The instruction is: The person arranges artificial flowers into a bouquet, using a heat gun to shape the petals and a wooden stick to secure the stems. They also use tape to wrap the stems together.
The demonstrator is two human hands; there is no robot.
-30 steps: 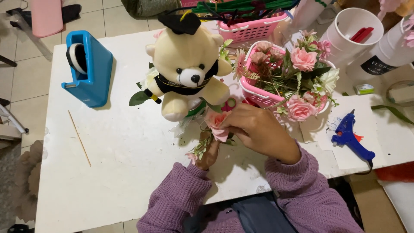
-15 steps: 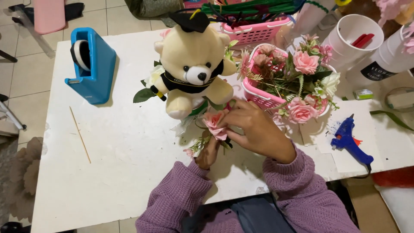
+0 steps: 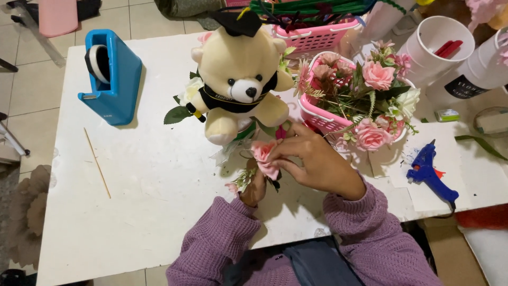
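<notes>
Lower centre: left hand [image 3: 255, 185] grips the sprig stem, right hand [image 3: 312, 161] pinches the pink rose [image 3: 263, 157] just below the bear [image 3: 238, 79]. Risk: petals could crush or tear off; an elbow swing may tip the bear or flower basket [image 3: 317, 117] beyond.

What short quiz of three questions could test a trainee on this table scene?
1. True or false: the cream plush bear with black graduation cap lies flat on the white table.
2. Which hand covers the pink artificial rose from above?
3. Multiple choice: the blue glue gun lies A) beside the blue tape dispenser, B) right of the pink plastic flower basket, C) in the white cup.

Key: 1 false, it sits upright. 2 the right hand; the left hand holds the stem below. 3 B.
</notes>
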